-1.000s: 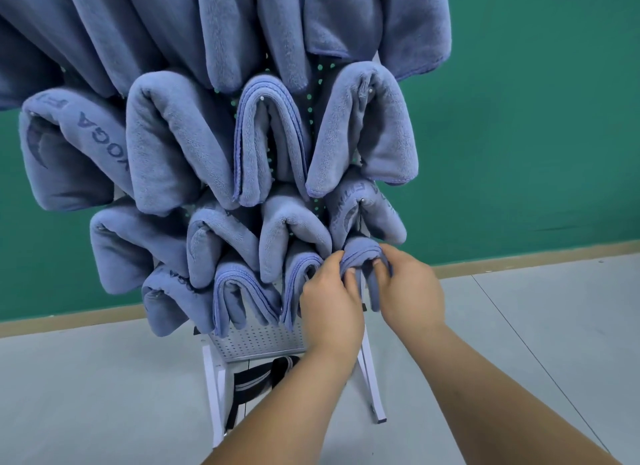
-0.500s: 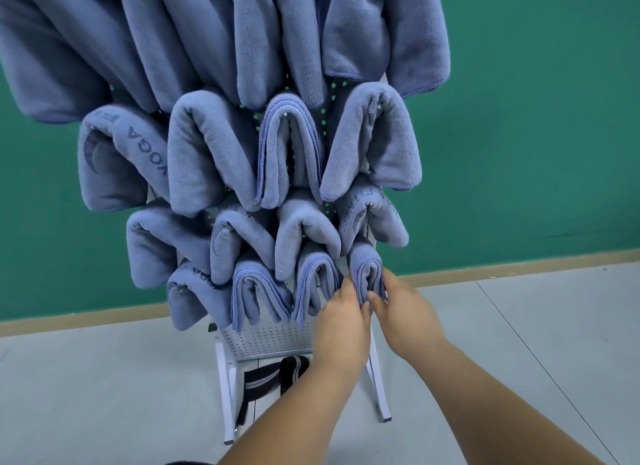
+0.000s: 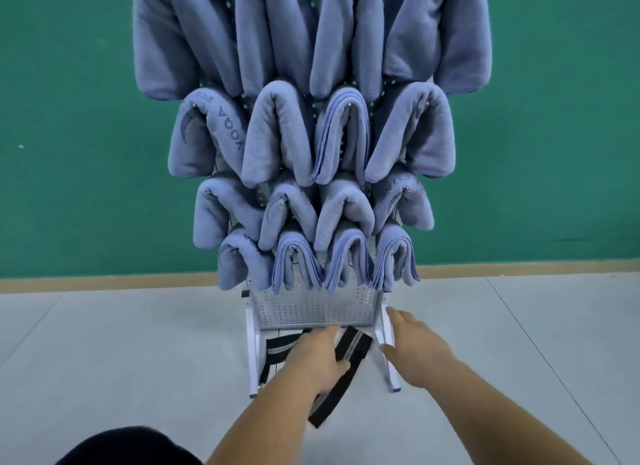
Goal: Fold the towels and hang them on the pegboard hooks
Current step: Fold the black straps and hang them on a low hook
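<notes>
Folded towels [image 3: 346,135] cover the pegboard [image 3: 311,309]. Left hand [image 3: 318,355] and right hand [image 3: 414,347] hover below, fingers relaxed, empty.

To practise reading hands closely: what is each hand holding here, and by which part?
The right hand is open, holding nothing. The left hand overlaps a black striped strap; whether it has a grip there cannot be told.

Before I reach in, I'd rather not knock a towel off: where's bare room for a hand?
Bare pegboard strip below the bottom towels, between the white legs; open floor either side. Crowded: every row above, towels packed side by side, and a black strap under the board.
</notes>
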`<state>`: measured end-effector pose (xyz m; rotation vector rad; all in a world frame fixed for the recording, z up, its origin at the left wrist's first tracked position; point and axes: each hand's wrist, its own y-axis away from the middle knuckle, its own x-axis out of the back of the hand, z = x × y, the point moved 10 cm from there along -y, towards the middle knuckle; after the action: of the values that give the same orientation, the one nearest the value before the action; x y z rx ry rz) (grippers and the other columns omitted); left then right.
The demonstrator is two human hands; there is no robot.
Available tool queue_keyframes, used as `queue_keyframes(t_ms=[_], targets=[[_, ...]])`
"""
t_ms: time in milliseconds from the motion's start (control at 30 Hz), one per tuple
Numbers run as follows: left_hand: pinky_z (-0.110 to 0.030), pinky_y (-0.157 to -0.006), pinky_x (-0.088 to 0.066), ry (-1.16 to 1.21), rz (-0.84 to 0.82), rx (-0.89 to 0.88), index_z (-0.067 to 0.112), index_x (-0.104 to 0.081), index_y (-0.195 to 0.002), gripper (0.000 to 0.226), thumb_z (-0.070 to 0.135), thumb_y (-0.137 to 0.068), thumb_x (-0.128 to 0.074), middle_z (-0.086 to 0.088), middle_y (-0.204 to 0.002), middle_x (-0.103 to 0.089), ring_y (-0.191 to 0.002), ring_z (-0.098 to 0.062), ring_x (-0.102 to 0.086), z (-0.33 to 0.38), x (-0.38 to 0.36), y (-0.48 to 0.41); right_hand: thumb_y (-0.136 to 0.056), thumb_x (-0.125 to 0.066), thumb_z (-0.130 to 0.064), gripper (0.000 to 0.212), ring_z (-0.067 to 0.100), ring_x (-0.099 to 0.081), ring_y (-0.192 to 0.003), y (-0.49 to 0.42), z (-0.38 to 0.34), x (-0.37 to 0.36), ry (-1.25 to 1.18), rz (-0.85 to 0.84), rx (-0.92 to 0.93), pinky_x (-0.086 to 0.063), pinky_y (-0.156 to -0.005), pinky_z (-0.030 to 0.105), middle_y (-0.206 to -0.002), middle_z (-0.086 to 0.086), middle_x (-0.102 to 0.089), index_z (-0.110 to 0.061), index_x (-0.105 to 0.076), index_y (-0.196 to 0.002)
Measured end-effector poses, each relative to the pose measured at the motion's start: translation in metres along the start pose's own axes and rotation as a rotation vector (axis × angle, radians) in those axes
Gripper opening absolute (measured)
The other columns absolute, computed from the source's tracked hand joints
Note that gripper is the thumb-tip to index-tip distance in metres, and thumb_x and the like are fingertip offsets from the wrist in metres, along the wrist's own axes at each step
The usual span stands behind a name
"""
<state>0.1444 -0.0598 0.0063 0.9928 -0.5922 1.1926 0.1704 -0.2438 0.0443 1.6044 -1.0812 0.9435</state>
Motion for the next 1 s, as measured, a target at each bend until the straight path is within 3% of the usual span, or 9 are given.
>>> queue_keyframes(t_ms=[100,233,333,700,1000], targets=[[-0.045,-0.116,-0.042,0.022,-0.075,0.098,0.032,-0.03,-0.161,0.081,0.047,-0.092,-0.07,-0.004,-0.155,-0.045,-0.142,-0.027,-0.044,-0.051,-0.033,0.012,-0.103,-0.053,-0.046,0.074,0.027,-0.047,-0.139,0.007,0.002,-0.061,0.021,-0.115,0.015,-0.046,-0.109,0.041,-0.162,0.0,-0.033,-0.025,-0.016,-0.165],[-0.046,-0.112,-0.044,-0.088,-0.156,0.152,0.031,-0.03,-0.159,0.078,0.048,-0.093,-0.068,-0.005,-0.146,-0.05,-0.136,-0.028,-0.046,-0.104,-0.062,0.021,-0.104,-0.054,-0.046,0.077,0.029,-0.035,-0.15,0.015,0.002,-0.14,0.13,-0.327,0.043,-0.042,-0.115,0.043,-0.17,0.002,-0.019,-0.029,-0.012,-0.166],[-0.043,-0.11,-0.047,-0.069,-0.171,0.176,0.032,-0.032,-0.16,0.077,0.043,-0.093,-0.07,-0.004,-0.146,-0.05,-0.136,-0.027,-0.046,-0.131,-0.073,0.017,-0.102,-0.056,-0.046,0.076,0.028,-0.035,-0.151,0.007,-0.01,-0.176,0.103,-0.404,0.073,-0.041,-0.116,0.042,-0.169,0.001,-0.022,-0.031,-0.016,-0.166],[-0.041,-0.107,-0.048,-0.001,-0.28,0.288,0.037,-0.033,-0.158,0.075,0.038,-0.094,-0.07,0.002,-0.136,-0.052,-0.129,-0.022,-0.05,-0.208,-0.147,0.014,-0.102,-0.056,-0.046,0.065,0.017,-0.035,-0.147,-0.04,-0.045,-0.274,0.133,-0.449,0.14,-0.045,-0.112,0.037,-0.161,-0.01,-0.038,-0.031,-0.032,-0.161],[-0.042,-0.105,-0.051,0.055,-0.321,0.374,0.038,-0.038,-0.155,0.074,0.037,-0.09,-0.072,0.001,-0.134,-0.054,-0.124,-0.022,-0.055,-0.233,-0.172,-0.004,-0.095,-0.062,-0.054,0.062,0.023,-0.041,-0.132,-0.073,-0.063,-0.301,0.212,-0.327,0.142,-0.045,-0.105,0.039,-0.146,-0.005,-0.04,-0.025,-0.047,-0.148]])
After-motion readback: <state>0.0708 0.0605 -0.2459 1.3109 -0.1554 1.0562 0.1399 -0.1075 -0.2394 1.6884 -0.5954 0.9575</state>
